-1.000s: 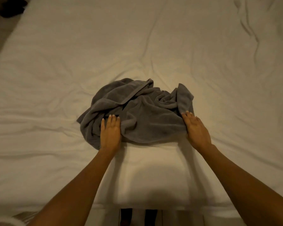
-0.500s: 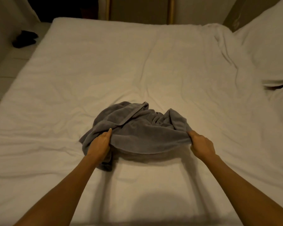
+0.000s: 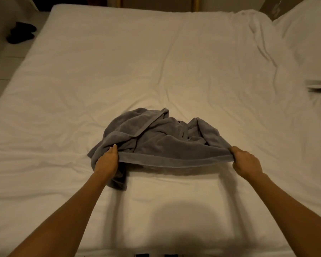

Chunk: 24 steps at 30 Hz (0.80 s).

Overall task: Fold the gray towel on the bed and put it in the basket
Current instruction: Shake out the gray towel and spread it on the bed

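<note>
I have one gray towel (image 3: pixel 161 140) in front of me, lying crumpled on the white bed (image 3: pixel 156 71), toward the near edge and roughly midway across it. My left hand (image 3: pixel 107 160) is curled round the near hem of the towel at its left end, thumb on top of the cloth and fingers tucked under. My right hand (image 3: pixel 246 162) pinches the same hem at its right end, fingers closed tight on the corner. Between my two hands the hem is stretched out in a shallow curve, raised just off the sheet, with a shadow under it. The rest of the towel is still bunched in folds beyond the hem, and one loose flap hangs down beside my left wrist onto the bed. I count two hands, one towel, one bed. A white pillow (image 3: pixel 308 34) lies to the right of the towel, well apart from it, at the far right corner of the bed. Well to the left of the towel, off the bed on the floor, sits one dark shape (image 3: pixel 20 33); I cannot tell what it is.
</note>
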### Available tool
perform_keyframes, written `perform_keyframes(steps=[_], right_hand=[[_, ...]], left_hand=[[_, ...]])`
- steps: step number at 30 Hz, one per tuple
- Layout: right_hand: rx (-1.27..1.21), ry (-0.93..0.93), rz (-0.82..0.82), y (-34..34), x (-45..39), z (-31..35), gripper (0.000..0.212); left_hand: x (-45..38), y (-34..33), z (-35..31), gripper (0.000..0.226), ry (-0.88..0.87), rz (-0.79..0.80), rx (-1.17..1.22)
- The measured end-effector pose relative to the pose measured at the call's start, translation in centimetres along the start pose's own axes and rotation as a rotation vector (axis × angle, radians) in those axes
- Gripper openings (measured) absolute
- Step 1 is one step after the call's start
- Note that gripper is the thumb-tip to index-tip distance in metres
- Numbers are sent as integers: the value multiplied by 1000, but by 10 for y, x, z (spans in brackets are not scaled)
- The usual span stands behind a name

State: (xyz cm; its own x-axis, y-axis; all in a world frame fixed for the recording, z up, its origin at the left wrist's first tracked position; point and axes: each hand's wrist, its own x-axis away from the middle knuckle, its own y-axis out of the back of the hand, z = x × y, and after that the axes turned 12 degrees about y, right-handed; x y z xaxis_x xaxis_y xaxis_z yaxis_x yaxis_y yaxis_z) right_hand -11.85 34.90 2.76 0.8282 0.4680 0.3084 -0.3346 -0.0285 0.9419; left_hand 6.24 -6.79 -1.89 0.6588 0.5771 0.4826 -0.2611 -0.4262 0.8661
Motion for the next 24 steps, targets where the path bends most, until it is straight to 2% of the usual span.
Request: perform_keyframes(steps=[3, 9, 12, 14, 17, 20, 24], right_hand=[[2, 33, 65, -9, -1, 10, 40], [-50, 14, 152, 2, -35, 28, 45], [-247, -101, 129, 29, -68, 37, 42], [-384, -173, 47, 62, -95, 40, 39], [-409, -132, -71, 137, -139, 43, 40], [-444, -36, -282, 243, -174, 43, 45], [-374, 45, -720, 417, -187, 40, 58]], left_hand=[[-1, 2, -12, 67, -1, 27, -61], [-18, 35, -51, 62, -16, 25, -110], [-36, 75, -77, 62, 120, 21, -114], [-48, 120, -102, 48, 209, 66, -46], [-62, 206, -147, 31, 278, 30, 147], [-75, 314, -185, 54, 193, -195, 426], [-65, 475, -217, 60, -134, -605, 699]])
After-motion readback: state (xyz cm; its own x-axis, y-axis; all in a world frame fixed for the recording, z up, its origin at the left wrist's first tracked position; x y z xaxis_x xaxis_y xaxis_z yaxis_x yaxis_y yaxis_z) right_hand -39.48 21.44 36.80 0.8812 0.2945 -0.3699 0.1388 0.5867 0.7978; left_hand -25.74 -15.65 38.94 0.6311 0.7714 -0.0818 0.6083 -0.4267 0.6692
